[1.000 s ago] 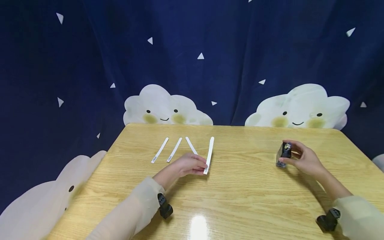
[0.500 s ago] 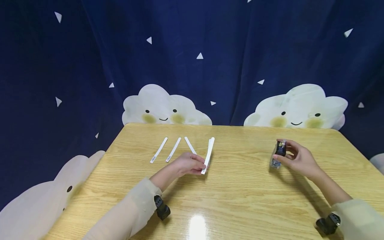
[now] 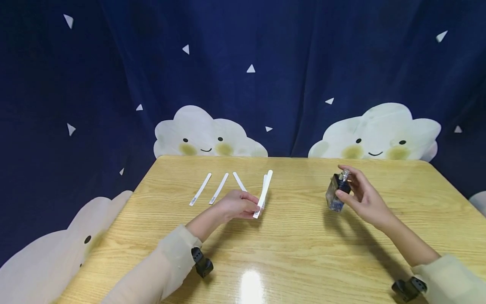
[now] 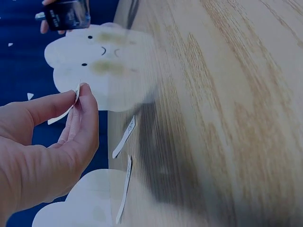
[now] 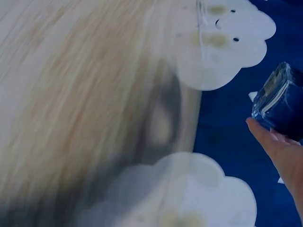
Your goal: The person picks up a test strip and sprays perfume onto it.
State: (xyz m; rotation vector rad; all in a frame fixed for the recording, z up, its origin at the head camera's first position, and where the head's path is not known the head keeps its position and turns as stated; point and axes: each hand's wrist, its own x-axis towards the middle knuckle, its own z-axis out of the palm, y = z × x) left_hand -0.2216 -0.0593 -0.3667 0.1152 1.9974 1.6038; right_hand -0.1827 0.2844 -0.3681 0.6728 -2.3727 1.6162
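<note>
My left hand (image 3: 237, 207) pinches a white paper test strip (image 3: 263, 196) by its printed lower end, raised above the table. Behind it another white strip (image 3: 264, 179) shows, partly covered. Further left lie three more strips, one slanting left strip (image 3: 200, 189), a middle strip (image 3: 218, 189) and a strip (image 3: 239, 182) partly hidden by the hand. On the right, my right hand (image 3: 364, 202) grips a glass perfume bottle (image 3: 337, 192) with a dark label and a bare spray nozzle. The bottle (image 4: 68, 16) is held tilted, above the table.
The wooden table (image 3: 296, 249) carries the strips and a glare spot near its front. A dark blue curtain (image 3: 288, 63) with white clouds and triangles hangs behind its far edge. Each wrist wears a black camera, such as the left camera (image 3: 202, 262).
My right hand has carried the perfume bottle left and slightly up, turning it. The left hand with its strip has shifted only slightly left, uncovering more of the strip behind it.
</note>
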